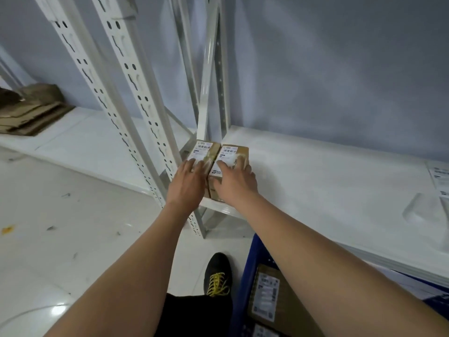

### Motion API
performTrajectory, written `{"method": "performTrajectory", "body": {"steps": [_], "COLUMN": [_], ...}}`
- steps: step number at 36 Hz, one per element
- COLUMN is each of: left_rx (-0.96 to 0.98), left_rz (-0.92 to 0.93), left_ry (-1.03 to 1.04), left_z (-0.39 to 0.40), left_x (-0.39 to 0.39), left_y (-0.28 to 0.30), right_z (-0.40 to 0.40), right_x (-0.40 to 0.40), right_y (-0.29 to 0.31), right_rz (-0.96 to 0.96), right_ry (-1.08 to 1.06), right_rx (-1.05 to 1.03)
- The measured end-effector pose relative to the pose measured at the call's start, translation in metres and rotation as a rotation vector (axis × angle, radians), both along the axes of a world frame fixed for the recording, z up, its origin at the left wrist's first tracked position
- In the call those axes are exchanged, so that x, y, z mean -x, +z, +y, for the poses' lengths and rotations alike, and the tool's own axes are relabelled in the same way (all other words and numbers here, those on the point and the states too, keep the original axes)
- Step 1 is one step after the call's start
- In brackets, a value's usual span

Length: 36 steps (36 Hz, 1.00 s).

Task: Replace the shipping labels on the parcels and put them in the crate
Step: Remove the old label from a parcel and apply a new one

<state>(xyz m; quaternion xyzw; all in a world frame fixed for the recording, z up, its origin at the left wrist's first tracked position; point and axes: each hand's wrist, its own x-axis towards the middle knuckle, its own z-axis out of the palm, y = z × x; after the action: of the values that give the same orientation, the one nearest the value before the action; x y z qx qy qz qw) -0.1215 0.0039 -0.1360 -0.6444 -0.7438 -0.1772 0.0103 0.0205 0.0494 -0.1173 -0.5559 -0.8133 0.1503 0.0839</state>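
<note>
Two small brown cardboard parcels stand side by side at the left front corner of the white shelf [315, 166]. Each has a white shipping label on top. My left hand [188, 181] lies on the left parcel [206, 149], fingers spread over its label. My right hand [234, 181] covers the near part of the right parcel [234, 152], fingers curled over its top and thumb along its right side. A blue crate [245, 283] stands on the floor at the lower right, under my right forearm. It holds a labelled brown parcel [272, 295] and part of another.
White perforated rack uprights [136, 98] rise just left of the parcels. Flattened cardboard [31, 110] is stacked on the left shelf. Loose label sheets [441, 181] and a clear plastic piece [422, 210] lie at the shelf's right. My black shoe [217, 273] stands beside the crate.
</note>
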Motion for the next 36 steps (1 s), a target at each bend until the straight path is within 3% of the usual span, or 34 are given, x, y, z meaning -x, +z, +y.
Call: {"method": "performTrajectory", "body": {"steps": [18, 36], "left_rx": [-0.119, -0.016], "left_rz": [-0.056, -0.029], "left_ry": [-0.043, 0.009], "left_z": [0.007, 0.011], "left_x": [0.001, -0.009], "left_y": [-0.007, 0.002], "right_z": [0.001, -0.009], "right_x": [0.009, -0.010], "right_y": [-0.021, 0.018], "right_rz": [0.213, 0.313], "right_ry": [-0.153, -0.207], "right_rx": [-0.127, -0.115]}}
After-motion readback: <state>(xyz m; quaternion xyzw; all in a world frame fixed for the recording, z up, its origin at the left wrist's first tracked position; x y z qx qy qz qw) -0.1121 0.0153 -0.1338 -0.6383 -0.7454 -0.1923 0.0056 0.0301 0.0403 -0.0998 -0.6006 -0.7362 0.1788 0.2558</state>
